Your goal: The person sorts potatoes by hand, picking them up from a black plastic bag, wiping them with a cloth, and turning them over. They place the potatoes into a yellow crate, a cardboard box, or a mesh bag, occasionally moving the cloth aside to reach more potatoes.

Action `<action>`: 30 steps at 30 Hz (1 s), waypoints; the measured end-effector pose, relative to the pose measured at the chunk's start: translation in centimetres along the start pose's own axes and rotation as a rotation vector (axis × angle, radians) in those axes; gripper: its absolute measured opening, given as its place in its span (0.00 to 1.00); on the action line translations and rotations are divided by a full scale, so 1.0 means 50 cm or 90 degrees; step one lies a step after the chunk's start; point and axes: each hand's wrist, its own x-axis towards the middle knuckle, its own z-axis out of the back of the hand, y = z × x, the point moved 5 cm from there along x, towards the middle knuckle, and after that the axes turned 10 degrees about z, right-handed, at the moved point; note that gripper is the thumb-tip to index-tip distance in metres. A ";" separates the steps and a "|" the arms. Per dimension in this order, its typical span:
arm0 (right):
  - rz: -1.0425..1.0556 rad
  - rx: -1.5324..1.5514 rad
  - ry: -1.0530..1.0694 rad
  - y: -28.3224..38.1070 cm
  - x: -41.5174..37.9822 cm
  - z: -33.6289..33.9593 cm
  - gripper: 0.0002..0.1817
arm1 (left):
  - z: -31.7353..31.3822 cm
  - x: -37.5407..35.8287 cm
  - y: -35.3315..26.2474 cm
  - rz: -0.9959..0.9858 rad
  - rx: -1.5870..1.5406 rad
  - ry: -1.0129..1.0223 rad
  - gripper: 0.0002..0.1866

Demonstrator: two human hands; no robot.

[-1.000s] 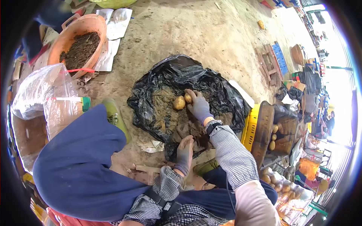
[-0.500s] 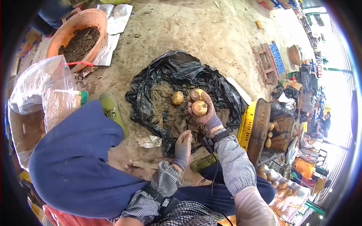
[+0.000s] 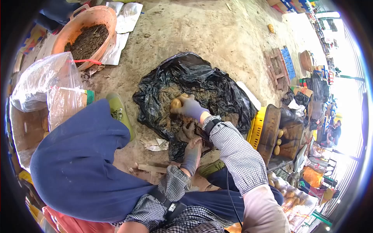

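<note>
A crumpled black plastic bag lies spread on the floor, with brown soil on its middle. My right hand, in a grey-purple glove, reaches over it with the palm down and the fingers curled round round yellow-brown potatoes. The hand partly covers them. Nearer my body, my left hand, also gloved, is at the bag's near edge beside crumpled brown material. Its fingertips touch or overlap that material, and their grip cannot be made out.
An orange tub of soil stands upper left, above a plastic-lined box. On the right are a yellow crate and a dark container with potatoes. My shoes flank the bag. People are in the far right background.
My right hand has turned palm down and moved left with the potatoes, to where a single potato lay on the soil. My left hand has shifted slightly right, towards the brown material.
</note>
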 end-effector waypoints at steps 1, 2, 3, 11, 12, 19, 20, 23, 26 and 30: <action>0.004 -0.002 0.002 0.014 0.002 -0.002 0.37 | 0.001 0.004 0.000 -0.003 -0.003 -0.001 0.15; 0.042 -0.091 0.041 0.035 0.003 -0.013 0.36 | -0.002 0.005 0.002 -0.008 -0.022 0.040 0.13; 0.079 -0.177 0.081 0.043 0.007 -0.034 0.34 | -0.001 0.008 0.011 -0.010 -0.040 0.080 0.12; 0.123 0.124 0.076 0.018 0.054 -0.007 0.33 | -0.010 -0.033 -0.031 -0.001 0.104 -0.049 0.13; 0.070 0.372 0.087 -0.027 0.064 -0.025 0.32 | -0.008 -0.039 -0.041 -0.008 0.116 -0.067 0.14; -0.008 0.933 -0.022 -0.044 -0.192 0.081 0.32 | -0.043 -0.101 -0.169 -0.310 -0.022 -0.107 0.33; -0.009 0.919 -0.040 -0.012 -0.241 0.101 0.32 | -0.052 -0.112 -0.181 -0.308 -0.016 -0.095 0.33; 0.066 0.896 -0.032 0.025 -0.329 0.089 0.32 | -0.065 -0.144 -0.210 -0.433 0.212 -0.103 0.35; -0.007 1.048 -0.059 0.001 -0.387 0.042 0.32 | -0.086 -0.171 -0.217 -0.503 0.251 0.023 0.27; 0.218 1.359 -0.103 0.050 -0.452 0.064 0.30 | -0.054 -0.146 -0.209 -0.471 0.175 -0.026 0.23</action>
